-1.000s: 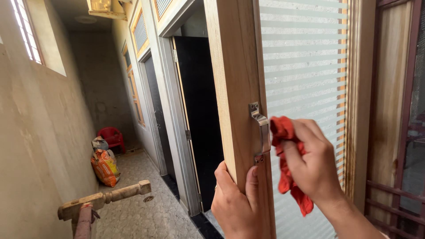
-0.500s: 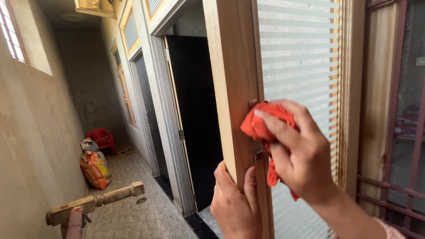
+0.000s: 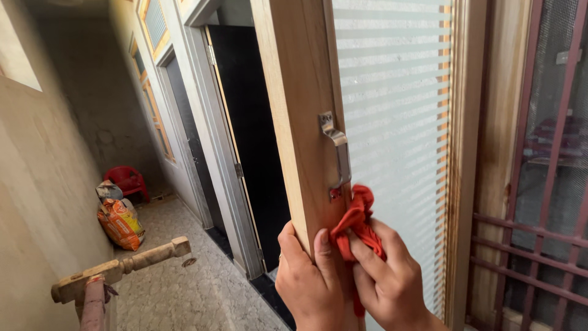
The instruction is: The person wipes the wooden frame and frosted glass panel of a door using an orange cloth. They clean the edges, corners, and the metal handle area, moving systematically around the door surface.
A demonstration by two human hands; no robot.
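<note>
A wooden window shutter (image 3: 303, 110) with striped frosted glass (image 3: 392, 122) stands open toward me. A metal handle (image 3: 335, 153) is screwed to its frame. My left hand (image 3: 306, 282) grips the shutter's wooden edge from below, thumb on the front face. My right hand (image 3: 386, 279) holds a red cloth (image 3: 355, 224) bunched against the wood just under the handle's lower end, close beside my left thumb.
A narrow corridor runs off to the left, with a dark doorway (image 3: 251, 135), a red plastic chair (image 3: 125, 181) and an orange sack (image 3: 119, 224) at its far end. A turned wooden post (image 3: 122, 266) lies near the left. A dark red metal grille (image 3: 533, 184) is at the right.
My right hand moved the red cloth from the glass side onto the handle, then down below it. The view shifted; my left hand kept its grip on the shutter edge.
</note>
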